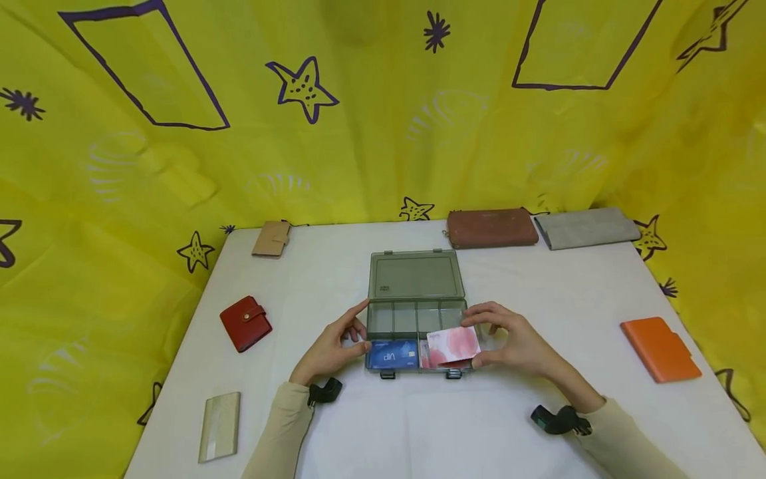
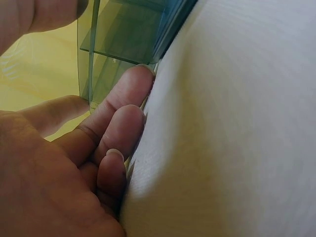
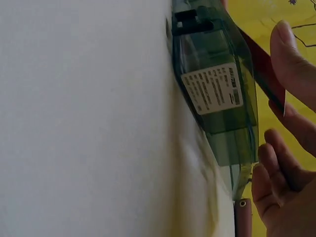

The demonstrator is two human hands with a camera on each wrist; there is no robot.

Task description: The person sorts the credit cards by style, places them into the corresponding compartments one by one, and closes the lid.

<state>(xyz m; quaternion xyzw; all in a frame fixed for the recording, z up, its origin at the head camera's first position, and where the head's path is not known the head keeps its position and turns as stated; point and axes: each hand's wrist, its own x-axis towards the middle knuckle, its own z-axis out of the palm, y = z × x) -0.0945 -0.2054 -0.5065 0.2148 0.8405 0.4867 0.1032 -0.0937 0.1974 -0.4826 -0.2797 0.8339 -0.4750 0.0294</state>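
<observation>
A translucent grey-green plastic divided box lies mid-table, its lid folded back. My left hand holds the box's left side, thumb by the front compartment and index finger at the hinge corner. The left wrist view has its other fingers curled against the box wall. With my right hand I pinch a pink-and-white card, tilted over the front right compartment. Its red underside faces the right wrist view. Part of another card shows beneath. A blue VIP card lies in the front left compartment.
Left side: a tan card holder, a red snap wallet and a beige wallet. Back right: a brown zip wallet and a grey wallet. An orange wallet lies right. Yellow patterned cloth surrounds the table.
</observation>
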